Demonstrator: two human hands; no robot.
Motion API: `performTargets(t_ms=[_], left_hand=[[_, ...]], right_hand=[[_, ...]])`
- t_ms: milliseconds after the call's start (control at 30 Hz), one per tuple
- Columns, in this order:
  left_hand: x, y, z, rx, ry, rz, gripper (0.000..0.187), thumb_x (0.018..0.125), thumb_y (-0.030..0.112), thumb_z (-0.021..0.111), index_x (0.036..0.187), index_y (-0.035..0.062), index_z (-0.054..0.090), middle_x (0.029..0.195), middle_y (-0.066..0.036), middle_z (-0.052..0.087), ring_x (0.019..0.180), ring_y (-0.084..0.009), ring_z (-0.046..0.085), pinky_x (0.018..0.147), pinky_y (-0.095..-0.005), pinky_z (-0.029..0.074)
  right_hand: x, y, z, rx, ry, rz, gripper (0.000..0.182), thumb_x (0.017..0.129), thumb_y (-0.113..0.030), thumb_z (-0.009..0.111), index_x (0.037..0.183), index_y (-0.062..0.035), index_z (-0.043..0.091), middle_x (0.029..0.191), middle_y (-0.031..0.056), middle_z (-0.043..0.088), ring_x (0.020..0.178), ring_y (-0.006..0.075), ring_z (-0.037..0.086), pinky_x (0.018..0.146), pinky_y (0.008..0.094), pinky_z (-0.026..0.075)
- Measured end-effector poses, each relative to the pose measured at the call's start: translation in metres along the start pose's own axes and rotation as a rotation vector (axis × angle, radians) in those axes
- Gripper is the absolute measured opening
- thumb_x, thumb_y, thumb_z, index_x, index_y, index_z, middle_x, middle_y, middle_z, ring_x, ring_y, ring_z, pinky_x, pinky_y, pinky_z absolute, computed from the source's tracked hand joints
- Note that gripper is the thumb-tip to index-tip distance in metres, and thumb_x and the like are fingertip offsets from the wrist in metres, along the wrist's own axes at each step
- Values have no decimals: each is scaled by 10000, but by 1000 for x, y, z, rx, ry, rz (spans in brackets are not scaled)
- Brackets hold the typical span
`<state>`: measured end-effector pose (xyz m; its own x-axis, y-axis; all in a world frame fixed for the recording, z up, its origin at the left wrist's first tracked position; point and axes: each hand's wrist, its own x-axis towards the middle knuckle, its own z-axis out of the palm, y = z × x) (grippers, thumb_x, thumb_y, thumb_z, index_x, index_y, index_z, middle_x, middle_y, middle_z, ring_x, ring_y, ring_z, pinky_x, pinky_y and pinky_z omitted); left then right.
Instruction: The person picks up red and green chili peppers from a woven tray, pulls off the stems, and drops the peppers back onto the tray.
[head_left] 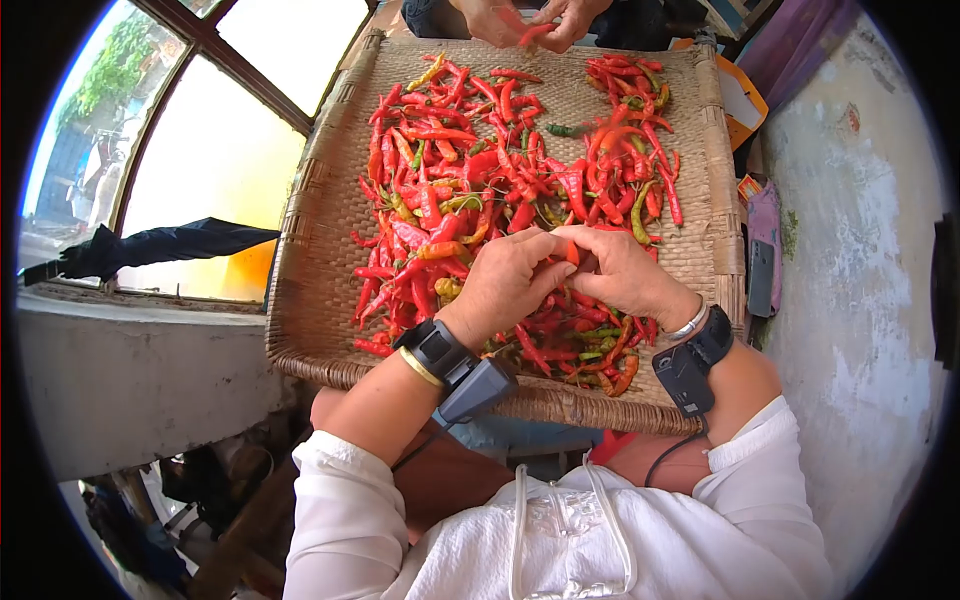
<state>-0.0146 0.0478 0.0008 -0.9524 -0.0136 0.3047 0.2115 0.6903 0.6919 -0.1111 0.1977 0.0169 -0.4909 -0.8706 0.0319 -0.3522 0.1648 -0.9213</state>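
Note:
My left hand [505, 280] and my right hand [630, 272] meet above the pile of chili peppers [430, 200], fingers bent together. Between their fingertips a red pepper [572, 252] shows in part; the rest of it is hidden by the fingers. Mostly red peppers, with some green and yellow ones, lie heaped on a woven tray [325, 220]. More peppers lie below my hands, near the tray's front edge.
Across the tray, another person's hands [540, 20] hold a red pepper. A black folded umbrella [180, 248] lies by the window at left. A phone [761, 278] in a purple pouch is beside the right wall [860, 300].

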Motion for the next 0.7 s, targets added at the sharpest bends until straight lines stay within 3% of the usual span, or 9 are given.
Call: performTargets(t_ms=[133, 200, 233, 267, 400, 500, 567, 667, 700], left_hand=[[0, 3, -3, -176, 12, -17, 117, 772, 98, 641, 870, 44, 608, 758, -93, 586, 699, -251, 599, 619, -322, 480], [1, 4, -6, -88, 113, 12, 119, 773, 102, 643, 873, 46, 609, 758, -92, 588, 685, -240, 601, 606, -322, 482], [2, 0, -10, -12, 100, 43, 174, 776, 99, 636, 936, 46, 596, 774, -94, 596, 685, -229, 605, 607, -321, 485], [2, 0, -13, -1, 105, 41, 174, 776, 99, 636, 936, 46, 596, 774, -94, 596, 685, -229, 605, 607, -321, 485], [2, 5, -9, -172, -143, -80, 259, 763, 52, 598, 1020, 59, 563, 777, -103, 603, 676, -266, 602, 599, -318, 486], [-1, 3, -12, -38, -212, 72, 179, 765, 82, 601, 942, 60, 588, 768, -92, 606, 669, -276, 597, 599, -330, 490], [0, 8, -25, 283, 15, 28, 113, 765, 114, 609, 867, 64, 603, 771, -82, 609, 659, -278, 588, 589, -347, 486], [6, 0, -47, 555, 244, 12, 123, 759, 127, 621, 873, 81, 609, 802, -56, 617, 749, -229, 581, 652, -332, 477], [6, -3, -53, 645, 215, -83, 219, 750, 200, 647, 927, 82, 597, 970, -83, 594, 911, -250, 542, 754, -361, 454]], right_hand=[[0, 4, -3, -122, -126, 164, 198, 715, -137, 624, 872, -20, 599, 658, 102, 601, 631, 205, 599, 607, 318, 449], [-2, 5, -10, -115, -163, 167, 166, 735, -141, 621, 838, -14, 592, 635, 74, 593, 598, 159, 585, 559, 309, 442], [-1, 7, -14, 14, -191, 343, 128, 768, -120, 602, 834, -10, 596, 613, 48, 578, 597, 107, 570, 523, 271, 433], [1, 0, -22, 86, -198, 380, 108, 810, -93, 569, 870, -7, 595, 658, 32, 578, 600, 80, 556, 511, 225, 444], [5, -8, -39, 412, 35, 322, 119, 861, -82, 524, 919, 5, 581, 769, 51, 606, 589, 65, 538, 544, 203, 492], [8, -2, -42, 671, 182, 241, 275, 873, -133, 546, 1106, 8, 508, 892, 70, 600, 691, 79, 571, 596, 201, 495], [14, -2, -43, 808, 264, 130, 534, 873, -203, 571, 1300, 11, 331, 1079, 97, 542, 876, 107, 576, 707, 229, 498], [13, 7, -42, 685, 233, 277, 568, 872, -204, 569, 1322, 9, 296, 1118, 100, 520, 935, 114, 558, 734, 242, 492], [12, 12, -40, 558, 200, 332, 491, 866, -185, 568, 1277, 7, 382, 1048, 80, 559, 869, 107, 576, 697, 228, 488]])
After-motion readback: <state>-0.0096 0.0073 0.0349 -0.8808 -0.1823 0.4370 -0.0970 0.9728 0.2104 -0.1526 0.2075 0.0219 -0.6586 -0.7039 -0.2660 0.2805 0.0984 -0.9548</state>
